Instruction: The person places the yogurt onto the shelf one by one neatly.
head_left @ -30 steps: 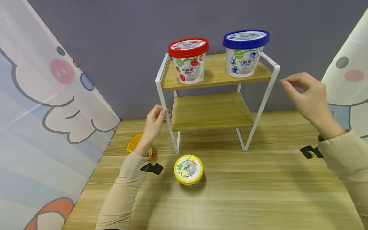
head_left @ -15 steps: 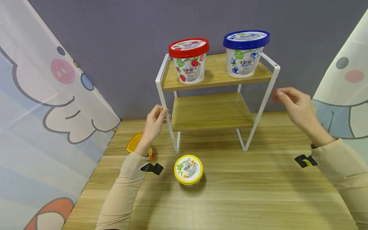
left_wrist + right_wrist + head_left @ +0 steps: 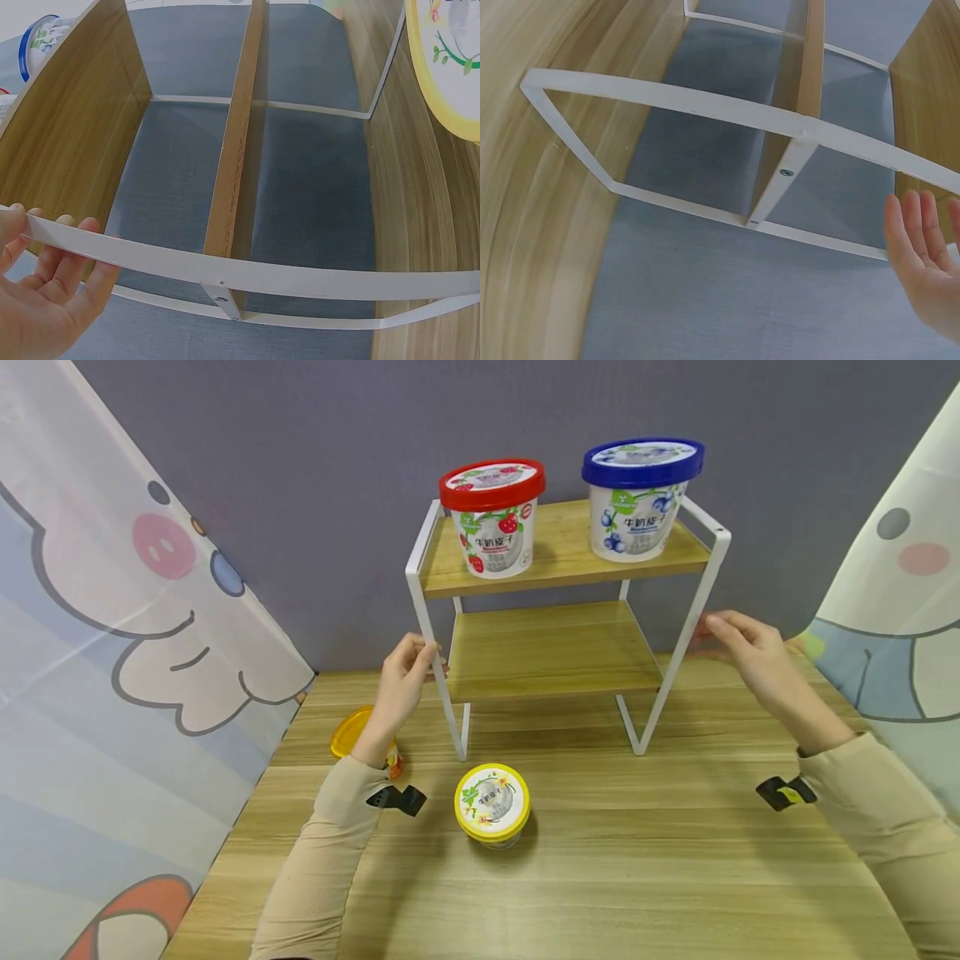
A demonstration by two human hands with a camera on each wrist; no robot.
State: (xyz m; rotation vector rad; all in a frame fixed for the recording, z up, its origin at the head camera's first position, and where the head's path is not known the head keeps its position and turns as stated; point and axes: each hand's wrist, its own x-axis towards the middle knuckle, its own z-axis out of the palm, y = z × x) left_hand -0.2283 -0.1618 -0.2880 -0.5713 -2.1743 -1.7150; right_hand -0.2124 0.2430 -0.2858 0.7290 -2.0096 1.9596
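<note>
Head view: "牛奶皮子" tubs on rack

The left arm, in a beige sleeve, reaches forward and slants inward to a bare wrist; the left hand grips, its thumb in front and its fingers curled behind. The right arm, sleeved alike, slants inward from the lower right, and the right hand holds its fingers nearly straight, side by side.
</note>
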